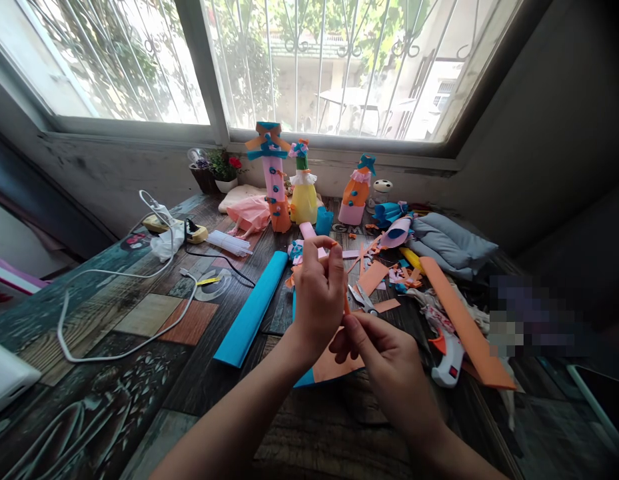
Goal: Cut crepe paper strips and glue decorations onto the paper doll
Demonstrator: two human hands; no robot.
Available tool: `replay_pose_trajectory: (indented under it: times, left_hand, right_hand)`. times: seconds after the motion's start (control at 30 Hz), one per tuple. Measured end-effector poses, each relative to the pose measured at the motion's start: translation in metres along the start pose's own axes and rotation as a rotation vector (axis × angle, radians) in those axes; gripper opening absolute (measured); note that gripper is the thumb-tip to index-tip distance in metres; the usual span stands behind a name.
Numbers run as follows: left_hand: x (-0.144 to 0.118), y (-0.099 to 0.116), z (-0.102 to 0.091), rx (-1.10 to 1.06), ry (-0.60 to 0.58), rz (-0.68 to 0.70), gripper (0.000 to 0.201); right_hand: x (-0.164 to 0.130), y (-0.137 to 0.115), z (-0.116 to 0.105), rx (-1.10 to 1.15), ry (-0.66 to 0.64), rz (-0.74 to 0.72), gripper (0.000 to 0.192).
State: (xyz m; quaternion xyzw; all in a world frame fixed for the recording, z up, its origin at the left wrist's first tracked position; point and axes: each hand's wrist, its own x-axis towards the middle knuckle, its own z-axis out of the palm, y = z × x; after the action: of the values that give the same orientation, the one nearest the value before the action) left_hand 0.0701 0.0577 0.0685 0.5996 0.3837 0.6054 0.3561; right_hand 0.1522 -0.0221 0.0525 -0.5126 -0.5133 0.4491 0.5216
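Fingers of my left hand (pixel 319 293) and right hand (pixel 384 353) pinch shut on a thin orange paper strip (pixel 346 305), upright between them, left above, right below, over the table (pixel 154 313).

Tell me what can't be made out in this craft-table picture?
- Head view: the thin orange paper strip pinched between left hand and right hand; the fingers cover most of it.
- The orange paper sheet on the table lies mostly under both hands.
- A pixelated patch at right blurs whatever lies there.
- The white box is cut by the left edge.
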Motion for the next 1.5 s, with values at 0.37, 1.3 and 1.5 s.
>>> replay_pose_trajectory:
  times: [0.37,1.3,1.5]
  left_hand:
    - [0.004,0.003,-0.003,-0.221,-0.01,-0.118,0.012]
    - [-0.032,0.027,-0.012,-0.33,-0.359,-0.404,0.025]
    - [-0.035,0.012,-0.031,-0.338,-0.229,-0.407,0.025]
  right_hand:
    - [0.001,-0.002,0.0,0.097,0.047,0.017,0.024]
    - [-0.023,-0.007,-0.02,0.043,0.069,-0.043,0.031]
    - [-0.045,0.017,-0.014,0.014,-0.021,0.008,0.033]
